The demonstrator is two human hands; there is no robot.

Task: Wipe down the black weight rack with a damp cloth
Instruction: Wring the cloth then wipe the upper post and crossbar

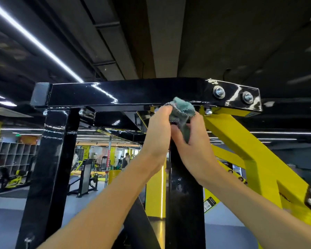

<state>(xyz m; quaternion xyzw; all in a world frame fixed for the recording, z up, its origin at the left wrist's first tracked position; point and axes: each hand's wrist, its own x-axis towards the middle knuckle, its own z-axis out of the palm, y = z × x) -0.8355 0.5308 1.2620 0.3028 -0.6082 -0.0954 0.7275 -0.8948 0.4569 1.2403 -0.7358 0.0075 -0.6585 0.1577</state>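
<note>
Cloth: a bunched teal cloth [182, 110] is held overhead, under the black rack's [133, 94] top beam.
Left hand [158, 128]: curled round the cloth's left edge.
Right hand [192, 141]: closed around the cloth's lower part.
Risk: the cloth could be snagged on the bolt [207, 111] just beside it and pulled loose.

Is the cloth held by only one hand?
No, both the left hand and the right hand grip the cloth under the black crossbeam.
</note>
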